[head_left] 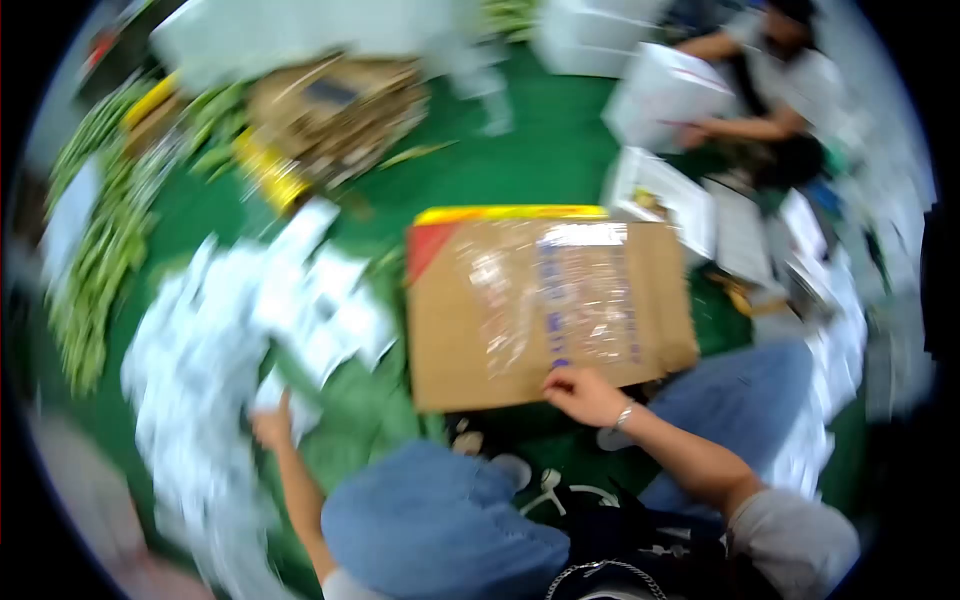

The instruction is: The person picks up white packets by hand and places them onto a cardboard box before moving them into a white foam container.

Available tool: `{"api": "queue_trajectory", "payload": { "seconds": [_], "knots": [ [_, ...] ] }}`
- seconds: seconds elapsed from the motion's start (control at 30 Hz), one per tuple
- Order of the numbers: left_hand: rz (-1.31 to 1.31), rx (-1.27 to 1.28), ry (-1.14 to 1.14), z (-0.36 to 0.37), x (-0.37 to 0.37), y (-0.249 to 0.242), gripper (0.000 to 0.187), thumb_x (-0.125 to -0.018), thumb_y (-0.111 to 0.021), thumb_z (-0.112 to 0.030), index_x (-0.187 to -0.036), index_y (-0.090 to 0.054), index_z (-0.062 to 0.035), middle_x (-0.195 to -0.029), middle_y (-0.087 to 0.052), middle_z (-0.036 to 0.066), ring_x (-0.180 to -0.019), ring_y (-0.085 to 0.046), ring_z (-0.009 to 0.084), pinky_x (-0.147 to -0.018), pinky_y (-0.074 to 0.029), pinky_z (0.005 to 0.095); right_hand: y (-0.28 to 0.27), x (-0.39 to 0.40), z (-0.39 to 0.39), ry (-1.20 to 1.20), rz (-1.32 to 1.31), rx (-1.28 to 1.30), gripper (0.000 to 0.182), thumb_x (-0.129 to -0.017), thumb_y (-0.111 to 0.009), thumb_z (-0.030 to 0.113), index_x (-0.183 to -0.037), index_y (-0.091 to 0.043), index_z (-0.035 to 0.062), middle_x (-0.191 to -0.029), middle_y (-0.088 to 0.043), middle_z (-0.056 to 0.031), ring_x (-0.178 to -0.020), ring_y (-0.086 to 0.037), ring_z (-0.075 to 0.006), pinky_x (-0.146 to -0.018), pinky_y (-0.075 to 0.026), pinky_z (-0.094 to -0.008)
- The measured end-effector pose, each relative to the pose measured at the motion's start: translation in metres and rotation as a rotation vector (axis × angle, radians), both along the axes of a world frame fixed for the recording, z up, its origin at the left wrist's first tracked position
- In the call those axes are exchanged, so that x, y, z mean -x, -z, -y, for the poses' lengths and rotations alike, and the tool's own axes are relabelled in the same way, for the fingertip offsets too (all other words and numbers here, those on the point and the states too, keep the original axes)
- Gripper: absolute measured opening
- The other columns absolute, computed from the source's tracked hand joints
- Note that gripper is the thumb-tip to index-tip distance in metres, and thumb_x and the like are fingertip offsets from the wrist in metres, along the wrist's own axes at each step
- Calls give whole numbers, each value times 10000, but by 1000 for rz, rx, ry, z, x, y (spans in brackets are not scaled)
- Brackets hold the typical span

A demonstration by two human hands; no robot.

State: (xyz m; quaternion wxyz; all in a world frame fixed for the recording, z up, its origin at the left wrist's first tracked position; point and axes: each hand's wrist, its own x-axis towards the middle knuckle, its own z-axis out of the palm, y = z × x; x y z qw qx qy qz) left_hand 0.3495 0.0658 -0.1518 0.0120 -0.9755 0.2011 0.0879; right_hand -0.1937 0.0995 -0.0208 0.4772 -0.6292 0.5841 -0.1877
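Observation:
In front of my knees lies a flat cardboard piece (450,340) with blue print, a red corner and clear plastic film (500,290) on it. My right hand (588,397), a bracelet on its wrist, is at the cardboard's lower edge with its fingers curled together; whether anything is between them is too small to tell. My left hand (272,424) reaches to the edge of a pile of white sheets (200,370), beside green cloth or bags (365,415). Blur hides whether its fingers hold a sheet.
Another person (800,85) crouches at the upper right, handling a white box (668,98). An open white foam box (665,200) stands nearby. Stacked brown cardboard (335,110), a yellow roll (270,172) and long green vegetables (105,270) lie at the upper left.

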Motion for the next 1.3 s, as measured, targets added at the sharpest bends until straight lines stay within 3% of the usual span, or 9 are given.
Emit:
{"api": "queue_trajectory", "payload": {
  "seconds": [0.03, 0.2, 0.3, 0.53, 0.73, 0.83, 0.93, 1.07, 1.3],
  "knots": [
    [-28, -51, 10, 9, -44, 73, 1217, -539, -637, -841, -1328, -380, 48, -1204, -555, 260, -1089, -585, 386, -888, -491, 492, 5, 7, -7, 36, 21, -9, 176, -857, -610, 170, -912, -643, 6, -804, -667, -142, -726, -644, -229, -687, -510, -329],
    [56, -7, -63, 7, 7, 53, 980, -684, -774, -443, -1399, -284, 14, -1202, -550, 223, -1066, -576, 399, -877, -501, 450, -13, 7, -15, 142, -17, -4, 165, -868, -596, 163, -929, -627, 13, -799, -657, -136, -734, -641, -212, -691, -505, -325],
    [-1179, 799, 132, -22, -44, 70, 812, -732, -696, -282, -1378, -316, 32, -1222, -534, 186, -1069, -569, 333, -930, -453, 391, -20, -12, -3, 144, 82, -3, 181, -870, -607, 181, -944, -618, 16, -791, -652, -129, -756, -644, -207, -702, -505, -325],
    [-1343, 678, 985, 28, 169, -253, 951, -674, -747, -217, -1444, -230, -2, -1323, -437, 133, -1219, -448, 254, -1018, -368, 380, -72, -101, 40, -110, 352, 325, 793, -862, -669, 358, -1406, -245, -33, -1309, -466, -237, -1192, -504, -293, -993, -418, -371],
    [-1548, 386, 1029, 47, 297, -257, 620, -987, -467, -236, -1464, -176, 34, -1445, -328, 167, -1337, -326, 236, -1090, -277, 328, -116, -75, 33, 215, 666, 230, 1095, -673, -850, 241, -1464, -138, -15, -1329, -436, -188, -1196, -463, -266, -1005, -399, -375],
    [-1160, 333, 1560, 65, 326, -236, 600, -965, -528, -332, -1372, -336, 66, -1277, -513, 224, -1151, -530, 289, -947, -428, 369, -93, -4, 34, 397, 690, 58, 1058, -580, -879, 177, -1429, -275, -9, -1273, -507, -155, -1110, -534, -239, -938, -453, -347],
    [-423, 322, 1400, 73, 325, -184, 782, -791, -680, -518, -1234, -442, 81, -1268, -470, 293, -1117, -535, 402, -880, -482, 438, -50, 54, 52, 539, 182, 465, 1069, -536, -824, 196, -1433, -273, 13, -1324, -444, -205, -1195, -469, -319, -998, -405, -403],
    [-229, -30, 1256, 58, 334, -138, 708, -805, -651, -543, -1173, -515, 46, -1206, -544, 263, -1042, -588, 387, -854, -491, 428, -44, 75, 76, 355, -468, 528, 1038, -518, -784, 226, -1432, -310, 98, -1360, -361, -226, -1221, -391, -394, -1050, -316, -478],
    [-365, -103, 1301, 26, 356, -113, 439, -876, -553, -407, -868, -648, 21, -812, -656, 210, -812, -656, 359, -717, -510, 461, -7, 53, 109, 128, -453, 623, 1026, -501, -774, 227, -1424, -334, 142, -1375, -361, -197, -1250, -365, -380, -1061, -276, -445]
  ]
}}
